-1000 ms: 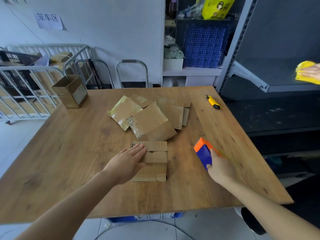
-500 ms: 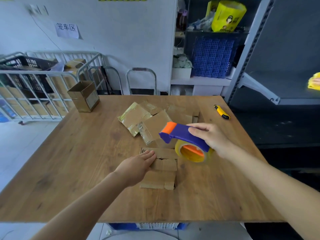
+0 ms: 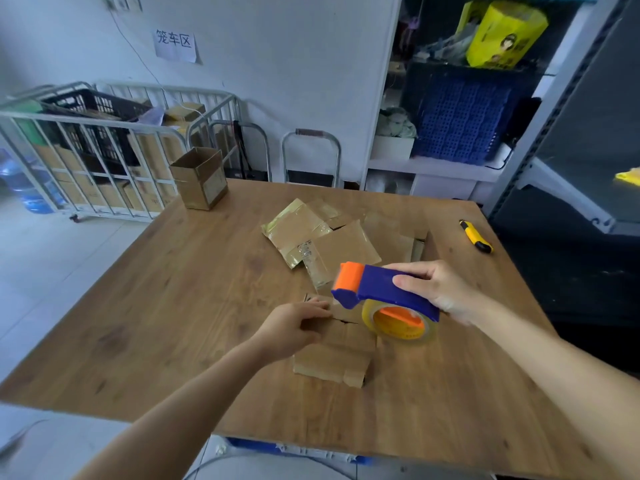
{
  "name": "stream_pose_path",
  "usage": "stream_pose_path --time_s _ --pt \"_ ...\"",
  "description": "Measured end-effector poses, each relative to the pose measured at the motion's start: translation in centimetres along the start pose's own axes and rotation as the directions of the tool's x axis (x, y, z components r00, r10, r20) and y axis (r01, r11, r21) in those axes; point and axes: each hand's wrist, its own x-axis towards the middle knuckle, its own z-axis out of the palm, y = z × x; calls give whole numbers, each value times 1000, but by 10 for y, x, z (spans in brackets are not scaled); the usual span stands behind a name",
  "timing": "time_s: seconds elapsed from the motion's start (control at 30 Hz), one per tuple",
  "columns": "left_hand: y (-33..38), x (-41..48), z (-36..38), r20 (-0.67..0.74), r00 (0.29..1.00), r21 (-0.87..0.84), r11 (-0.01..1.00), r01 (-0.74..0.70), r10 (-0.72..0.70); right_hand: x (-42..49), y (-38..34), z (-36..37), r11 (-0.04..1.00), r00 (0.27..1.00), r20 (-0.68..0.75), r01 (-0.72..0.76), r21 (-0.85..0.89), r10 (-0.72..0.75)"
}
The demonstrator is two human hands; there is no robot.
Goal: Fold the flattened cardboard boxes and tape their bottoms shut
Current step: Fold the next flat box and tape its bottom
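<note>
Tape dispenser [image 3: 381, 294] hovers just above the flattened box [image 3: 329, 362] in the near middle of the table [image 3: 173, 306]. The right hand [image 3: 441, 292] grips it, probably ready for sealing. The left hand [image 3: 294, 329] steadies the box's far-left edge with bent fingers; I cannot tell whether it pinches or presses.

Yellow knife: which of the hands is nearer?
Right. The right hand, gripping the tape dispenser, sits in front of the knife; the left hand, on the flattened box, is farther left.

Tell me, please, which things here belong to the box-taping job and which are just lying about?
Job: tape dispenser, flat box, box pile, folded box, table.
Lying about: knife, cart, blue crate, yellow bag.
</note>
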Motion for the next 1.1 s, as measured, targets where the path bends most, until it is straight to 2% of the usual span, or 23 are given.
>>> stream_pose_path --time_s 0.07,0.1,0.17,0.23,0.3,0.37,0.43,0.53,0.67,0.77,0.9,1.1 --pt "4 1 -2 -24 993 -249 962 107 -117 3 -3 2 999 1000 20 20 -38 -19" --pt "8 2 -5 -26 983 -399 903 157 -182 4 -4 2 998 999 29 28 -59 -26" --pt "16 7 -13 -83 951 -547 811 206 -297 7 -8 4 994 998 56 41 -100 -36" --pt "21 13 -19 -194 911 -556 806 203 -363 7 -10 5 991 996 77 47 -123 -38" --pt "27 17 -22 -243 879 -588 783 202 -409 8 -10 4 991 996 84 50 -124 -40" --pt "31 21 -19 -168 872 -668 704 243 -460 8 -10 4 991 995 86 52 -125 -41" --pt "36 22 -17 15 888 -717 614 330 -460 9 -10 5 990 995 92 55 -131 -43" --pt "39 22 -18 191 891 -704 575 417 -412 9 -10 5 990 994 99 54 -133 -41" --pt "38 24 -26 271 882 -706 543 455 -387 8 -12 6 988 994 98 51 -143 -37" --pt "35 26 -28 317 876 -742 481 468 -363 8 -12 6 989 995 98 46 -142 -32" --pt "31 27 -27 315 870 -777 423 466 -379 9 -14 7 985 994 100 49 -162 -33" --pt "30 25 -27 309 880 -797 407 447 -361 10 -15 8 984 993 111 54 -172 -35"
